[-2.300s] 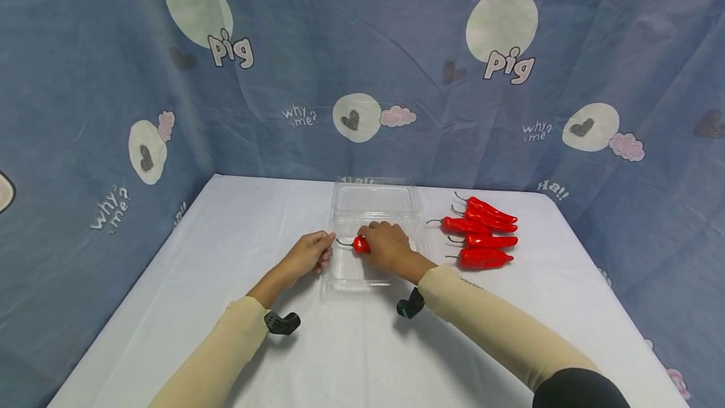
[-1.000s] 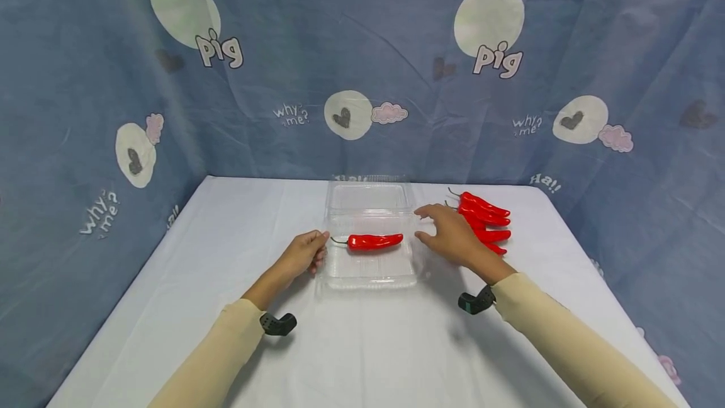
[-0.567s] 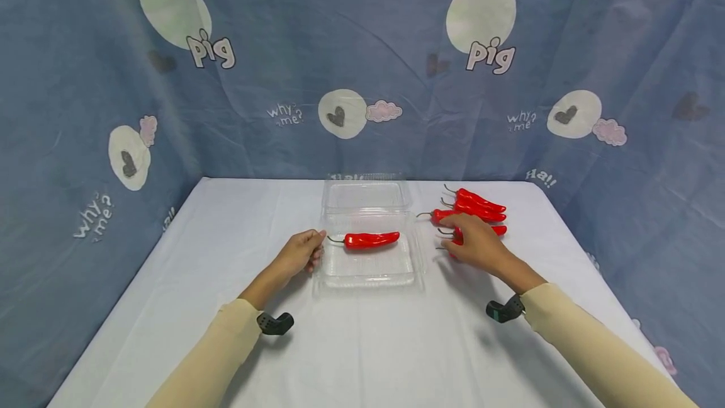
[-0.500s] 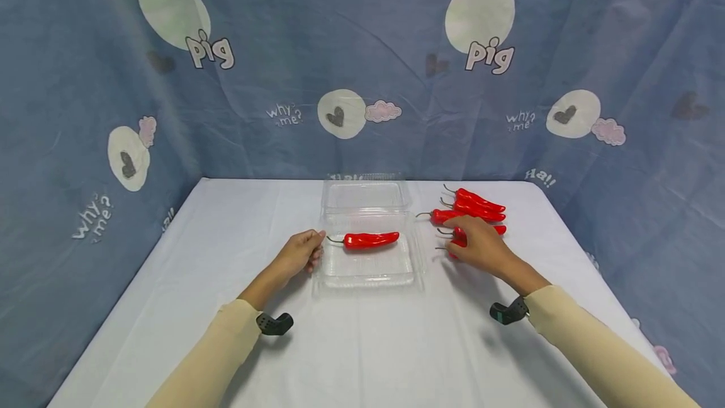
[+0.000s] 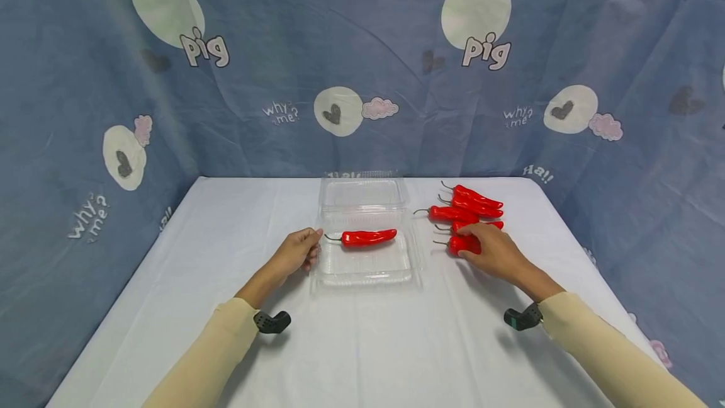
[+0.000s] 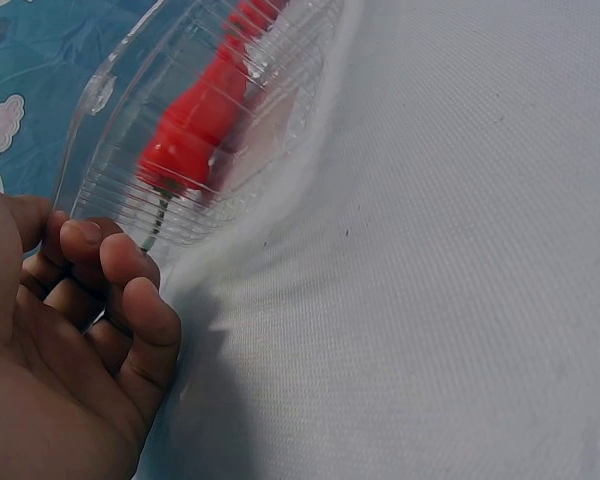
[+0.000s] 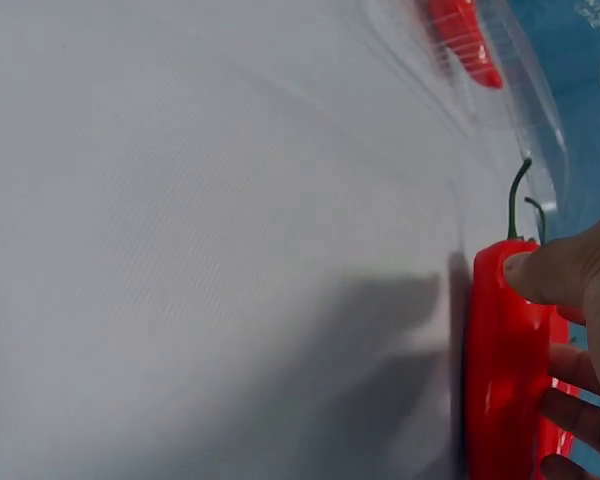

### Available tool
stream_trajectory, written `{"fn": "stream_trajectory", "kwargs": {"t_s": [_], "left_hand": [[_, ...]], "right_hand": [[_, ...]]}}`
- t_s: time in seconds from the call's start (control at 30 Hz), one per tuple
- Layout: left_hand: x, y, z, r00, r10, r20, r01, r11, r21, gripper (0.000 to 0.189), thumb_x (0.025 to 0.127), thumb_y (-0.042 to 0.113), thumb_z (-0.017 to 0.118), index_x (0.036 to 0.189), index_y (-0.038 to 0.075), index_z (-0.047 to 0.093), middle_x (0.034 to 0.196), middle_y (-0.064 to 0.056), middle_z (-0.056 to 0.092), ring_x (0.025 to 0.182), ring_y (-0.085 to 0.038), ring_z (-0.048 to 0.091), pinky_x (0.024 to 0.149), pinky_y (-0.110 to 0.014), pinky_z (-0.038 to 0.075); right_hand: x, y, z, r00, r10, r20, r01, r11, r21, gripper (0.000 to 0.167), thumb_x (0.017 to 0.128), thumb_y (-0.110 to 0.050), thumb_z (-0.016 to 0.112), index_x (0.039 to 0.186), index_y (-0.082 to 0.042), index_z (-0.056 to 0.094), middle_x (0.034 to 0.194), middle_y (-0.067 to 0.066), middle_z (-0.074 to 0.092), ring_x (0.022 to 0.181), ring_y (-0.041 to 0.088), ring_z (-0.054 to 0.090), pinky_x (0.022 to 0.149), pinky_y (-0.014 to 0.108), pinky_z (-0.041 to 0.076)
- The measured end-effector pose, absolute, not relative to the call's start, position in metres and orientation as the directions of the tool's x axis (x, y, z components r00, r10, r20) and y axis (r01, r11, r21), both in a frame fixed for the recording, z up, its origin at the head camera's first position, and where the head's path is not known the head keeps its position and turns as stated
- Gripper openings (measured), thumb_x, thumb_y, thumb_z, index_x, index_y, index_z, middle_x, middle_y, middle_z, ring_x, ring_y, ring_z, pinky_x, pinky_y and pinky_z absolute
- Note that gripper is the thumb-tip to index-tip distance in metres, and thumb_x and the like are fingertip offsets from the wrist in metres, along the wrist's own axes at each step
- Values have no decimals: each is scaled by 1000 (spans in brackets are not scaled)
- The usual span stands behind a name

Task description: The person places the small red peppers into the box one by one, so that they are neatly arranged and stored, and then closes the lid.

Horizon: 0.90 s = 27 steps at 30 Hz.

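A clear plastic clamshell box [image 5: 368, 277] lies with its lid [image 5: 362, 194] folded back. One red chili pepper [image 5: 369, 238] with a green stem lies inside, stem to the left. My left hand [image 5: 293, 253] pinches the box's left rim between thumb and forefinger, its other fingers loosely curled in the left wrist view. To the right, my right hand [image 5: 496, 250] grips the nearest red chili pepper [image 5: 457, 245] of a group. In the right wrist view the thumb presses on that pepper [image 7: 500, 350] near its stem, fingers on its far side. The hand hides its tip in the head view.
Several more red chili peppers [image 5: 474, 199] lie close together beyond my right hand, stems to the left. A white cloth [image 5: 362, 351] covers the table. A blue printed curtain [image 5: 255, 80] hangs behind and at both sides.
My right hand has let go of the pepper in the box, moved right to the group and taken hold of the nearest one. My left hand has stayed at the box's rim.
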<state>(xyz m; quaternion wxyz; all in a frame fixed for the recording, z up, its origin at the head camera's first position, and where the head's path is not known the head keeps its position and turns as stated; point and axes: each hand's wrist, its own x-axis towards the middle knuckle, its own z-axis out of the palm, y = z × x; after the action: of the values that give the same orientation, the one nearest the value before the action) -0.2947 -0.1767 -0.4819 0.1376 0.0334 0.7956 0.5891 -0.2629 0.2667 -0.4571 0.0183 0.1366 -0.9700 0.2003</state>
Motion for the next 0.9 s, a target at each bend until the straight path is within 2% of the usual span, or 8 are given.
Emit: {"fn": "stream_trajectory", "kwargs": {"t_s": [0.23,0.37,0.63,0.9], "left_hand": [[-295,-177,-485,-958,212,-195,-125,306,944,45,106,46,48,82,9,47,70,0,48,59,-13,47,52,-25,44],[-295,-177,-484,-959,211,-191,-120,306,944,44,106,45,47,82,9,47,71,0,48,59,-13,47,52,-25,44],[-295,-178,-484,-958,213,-190,-118,311,943,44,107,46,47,82,9,46,71,0,48,60,-13,47,53,-25,44],[-295,-177,-484,-958,217,-190,-119,302,946,44,106,46,47,83,8,46,72,-1,49,61,-13,47,53,-25,45]], "right_hand": [[-266,270,-471,-972,-234,20,-224,898,-378,64,80,-26,86,135,-6,59,132,17,60,122,38,54,97,57,50],[-266,272,-477,-974,-225,22,-216,896,-387,67,79,-23,86,136,-4,57,134,19,58,124,40,52,99,58,48],[-264,272,-485,-984,-177,23,-166,863,-477,62,83,-17,83,138,-7,56,136,18,57,126,39,51,99,56,49],[-262,271,-484,-978,-202,45,-192,805,-561,57,87,-19,80,138,-11,58,133,14,60,121,34,54,100,55,49]]}}
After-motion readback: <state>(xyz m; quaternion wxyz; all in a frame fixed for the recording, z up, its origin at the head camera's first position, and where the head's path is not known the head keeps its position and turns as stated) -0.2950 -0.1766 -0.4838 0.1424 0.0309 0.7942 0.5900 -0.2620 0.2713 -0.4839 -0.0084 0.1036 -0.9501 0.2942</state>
